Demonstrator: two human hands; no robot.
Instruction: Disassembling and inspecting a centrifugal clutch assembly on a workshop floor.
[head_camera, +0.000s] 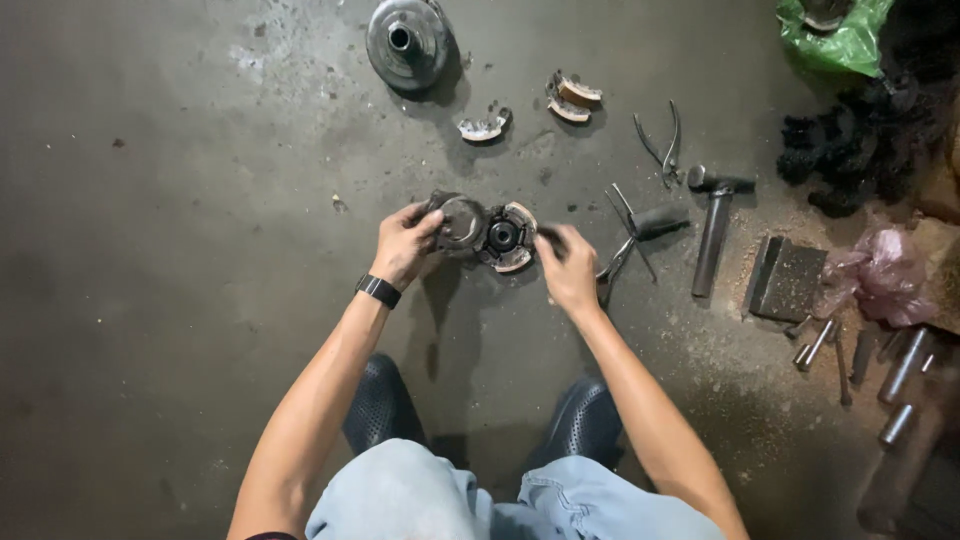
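A round metal clutch assembly (487, 232) with curved pale-lined shoes lies on the concrete floor in front of me. My left hand (404, 242) grips its left, drum-like part. My right hand (567, 268) is closed on a small dark tool or part at the assembly's right edge; what exactly it holds is hard to make out. A black band sits on my left wrist.
A round metal drum (406, 42) lies at the top. Loose clutch shoes (484, 127) and a second pair of shoes (572, 98) sit near it. Pliers (664, 147), a hammer (714, 226), a dark metal block (787, 280), several sockets (900, 370) and a green bag (838, 32) lie right.
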